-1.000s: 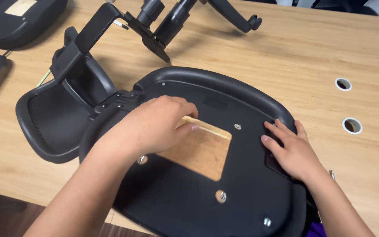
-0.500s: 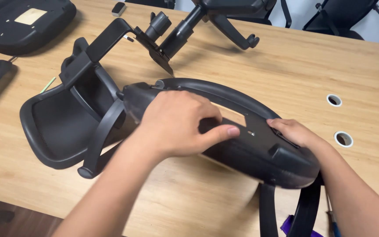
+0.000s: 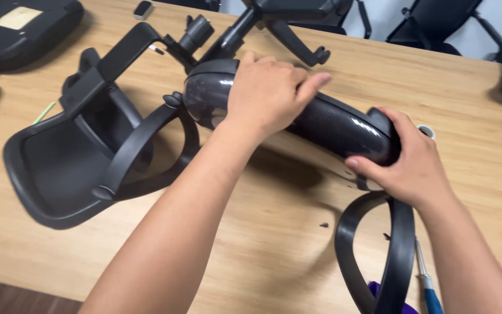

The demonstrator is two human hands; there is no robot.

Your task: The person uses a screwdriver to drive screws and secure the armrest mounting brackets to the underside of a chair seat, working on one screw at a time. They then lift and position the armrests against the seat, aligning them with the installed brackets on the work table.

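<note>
Seat pan [image 3: 326, 125], black glossy shell, tipped on edge above mid-table, w/ armrest loops [image 3: 379, 256] hanging off it. Left hand [image 3: 265, 93] wraps the upper rim near far edge, fingers curled over; right hand [image 3: 405, 160] clamps the lower end. Backrest frame [image 3: 71, 163] lies toward left edge; screwdriver [image 3: 428, 288] at near edge. Judged: stiff, bulky, fairly heavy, slick surface; best held by rims, both hands.

Bare table [image 3: 251, 256] was left open below the raised seat pan [image 3: 321, 119]; passage leftward was blocked by the backrest frame [image 3: 88, 157], rightward by an armrest loop [image 3: 399, 250].
</note>
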